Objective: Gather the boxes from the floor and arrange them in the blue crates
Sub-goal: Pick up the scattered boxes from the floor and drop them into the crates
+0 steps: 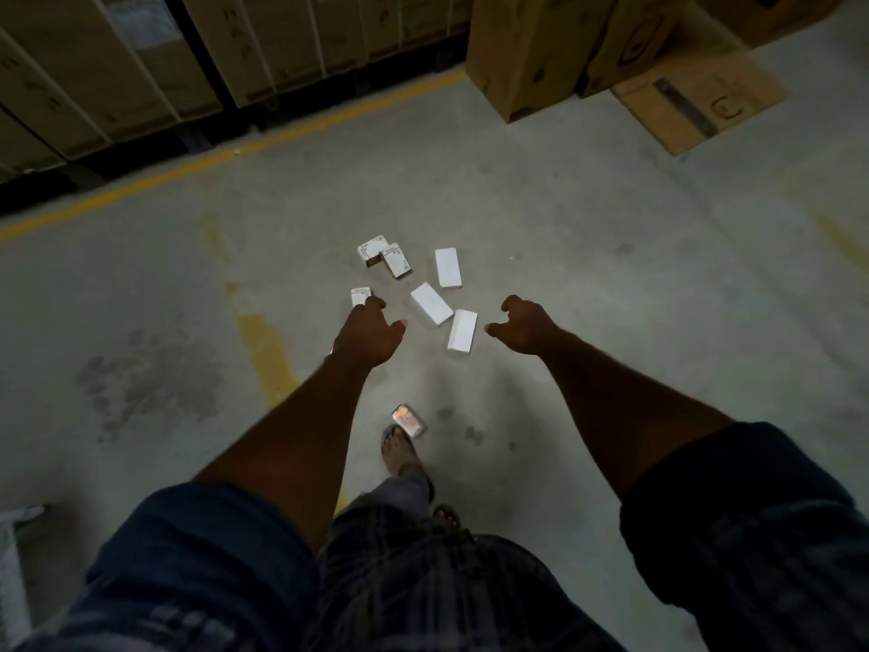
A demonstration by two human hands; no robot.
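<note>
Several small white boxes lie scattered on the concrete floor ahead of me. Two labelled boxes (384,255) overlap at the far side, a plain one (447,267) lies to their right, another (431,303) sits in the middle and one (462,331) lies nearest. My left hand (368,332) reaches out with fingers apart, its fingertips over a partly hidden box (359,296). Empty, with loosely curled fingers, my right hand (523,325) hovers just right of the nearest box. No blue crate is in view.
A shiny pinkish box (410,422) lies by my sandalled foot (399,451). Large brown cartons (526,54) stand at the back right, a flat carton (696,103) beside them. Strapped cartons (155,63) line the back left behind a yellow floor line (188,169).
</note>
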